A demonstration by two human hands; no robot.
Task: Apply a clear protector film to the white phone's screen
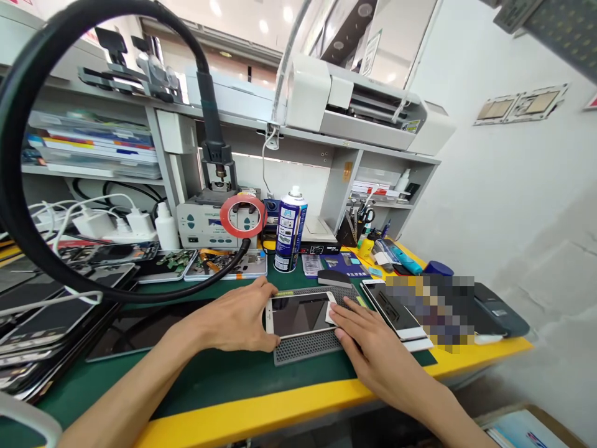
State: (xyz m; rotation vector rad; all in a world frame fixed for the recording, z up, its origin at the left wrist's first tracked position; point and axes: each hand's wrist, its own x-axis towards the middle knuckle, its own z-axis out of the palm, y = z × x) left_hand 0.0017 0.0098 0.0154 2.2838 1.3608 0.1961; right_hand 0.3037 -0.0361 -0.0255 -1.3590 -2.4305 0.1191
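Note:
A white-framed phone with a dark screen (298, 314) lies flat on a grey perforated mat (308, 346) on the green work surface. My left hand (240, 315) holds the phone's left end, thumb at the near corner and fingers at the far one. At the right end, my right hand (366, 336) presses a small white cloth or pad (330, 313) on the screen with its fingertips. Just beyond the mat's far edge sits a dark curved block (334, 278). A second white phone (389, 305) lies right of my right hand.
A blue spray can (290, 230) stands behind the mat. Left are a large dark panel (149, 323), stacked screens (60, 305) and a looping black hose (13, 186) by a grey machine (198, 224). The yellow table edge (261, 404) runs in front.

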